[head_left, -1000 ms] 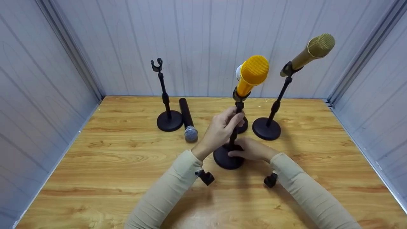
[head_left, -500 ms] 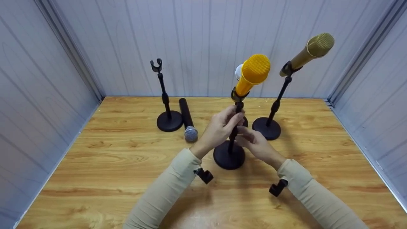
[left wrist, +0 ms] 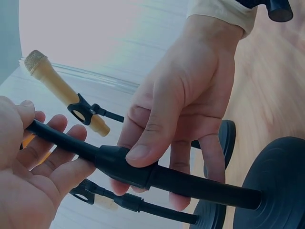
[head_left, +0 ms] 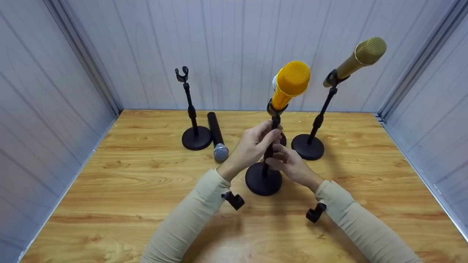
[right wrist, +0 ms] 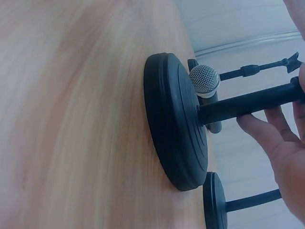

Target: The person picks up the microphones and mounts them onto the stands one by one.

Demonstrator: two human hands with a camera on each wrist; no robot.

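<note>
Left grip [head_left: 252, 140] clasped the stand [head_left: 265, 171] high; right grip [head_left: 292, 166] pinched its collar [left wrist: 110, 164]. A second earlier, the right touched its base [head_left: 263, 185]

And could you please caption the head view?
Left hand and right hand grip a black stand holding a yellow microphone.

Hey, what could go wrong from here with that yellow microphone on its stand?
If the right hand loosens the collar it pinches, the pole might slide and jolt the yellow microphone. With the left hand gripping high, just below the clip, a sideways tug could tilt the base. Pushing backward might knock the white-headed microphone behind.
</note>
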